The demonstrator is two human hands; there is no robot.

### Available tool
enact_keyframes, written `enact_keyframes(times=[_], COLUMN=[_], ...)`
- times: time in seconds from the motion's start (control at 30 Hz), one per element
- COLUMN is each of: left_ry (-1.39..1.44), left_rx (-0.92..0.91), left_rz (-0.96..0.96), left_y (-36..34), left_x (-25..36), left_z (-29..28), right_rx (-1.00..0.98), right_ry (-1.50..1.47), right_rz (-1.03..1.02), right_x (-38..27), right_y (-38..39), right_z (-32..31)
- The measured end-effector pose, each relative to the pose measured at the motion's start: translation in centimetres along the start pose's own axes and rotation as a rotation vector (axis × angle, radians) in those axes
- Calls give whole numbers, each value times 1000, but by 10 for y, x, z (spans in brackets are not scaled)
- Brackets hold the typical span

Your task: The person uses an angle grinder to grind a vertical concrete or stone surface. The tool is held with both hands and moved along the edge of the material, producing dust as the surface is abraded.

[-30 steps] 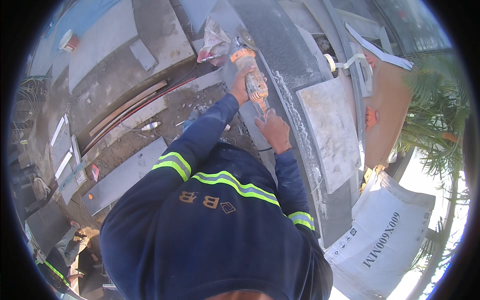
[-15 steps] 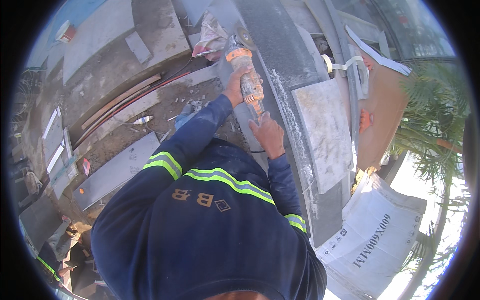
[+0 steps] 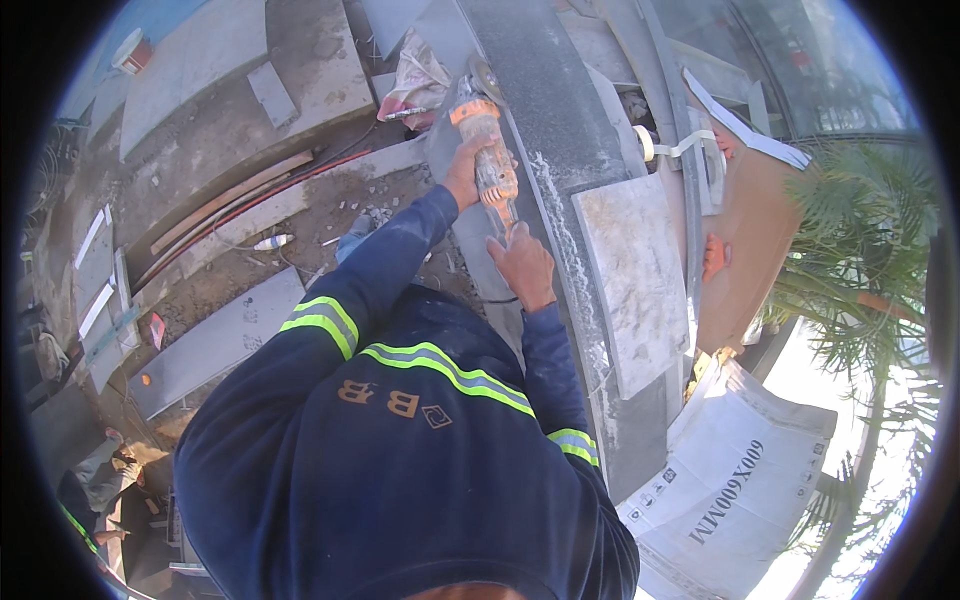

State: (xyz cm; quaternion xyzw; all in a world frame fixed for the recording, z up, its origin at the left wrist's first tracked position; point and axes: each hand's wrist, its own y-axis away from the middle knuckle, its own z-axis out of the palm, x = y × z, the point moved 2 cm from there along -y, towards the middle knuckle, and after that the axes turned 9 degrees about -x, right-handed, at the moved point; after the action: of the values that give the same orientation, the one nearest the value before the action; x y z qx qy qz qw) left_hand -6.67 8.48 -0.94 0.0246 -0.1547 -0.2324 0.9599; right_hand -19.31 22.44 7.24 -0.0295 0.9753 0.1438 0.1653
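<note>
Both hands are on a dusty orange-and-grey angle grinder. My left hand wraps round its body, and my right hand grips the narrow rear end. The grinder's disc is at the left edge of a long dark grey stone slab, which carries a white dusty streak along its length. Whether the disc touches the stone, I cannot tell. A crumpled pale sack lies just left of the disc. A pale, rough-faced tile lies on the slab to the right of my hands.
A white carton sheet lies at lower right beside palm fronds, with brown board above. Offcut panels, planks, cables and rubble cover the ground at left, near a bucket. A co-worker is at lower left.
The surroundings have shifted slightly leftward in the view. The grinder and both my hands appear a little further left, with the same grip and the disc still by the slab's edge.
</note>
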Motion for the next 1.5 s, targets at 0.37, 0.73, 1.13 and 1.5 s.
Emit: enact_keyframes(times=[0.37,0.73,1.13,1.5], left_ry=[10,26,2,-5], left_rx=[20,23,21,39], left_rz=[-7,0,-2,-7], left_y=[18,23,4,26], left_x=[-6,-11,-6,-8], left_z=[6,5,0,12], right_rx=[8,-36,5,-57], right_ry=[43,14,24,-41], right_rz=[2,17,-18,21], right_x=[-2,-2,3,-1], right_y=[18,24,5,23], right_z=[0,-2,1,-3])
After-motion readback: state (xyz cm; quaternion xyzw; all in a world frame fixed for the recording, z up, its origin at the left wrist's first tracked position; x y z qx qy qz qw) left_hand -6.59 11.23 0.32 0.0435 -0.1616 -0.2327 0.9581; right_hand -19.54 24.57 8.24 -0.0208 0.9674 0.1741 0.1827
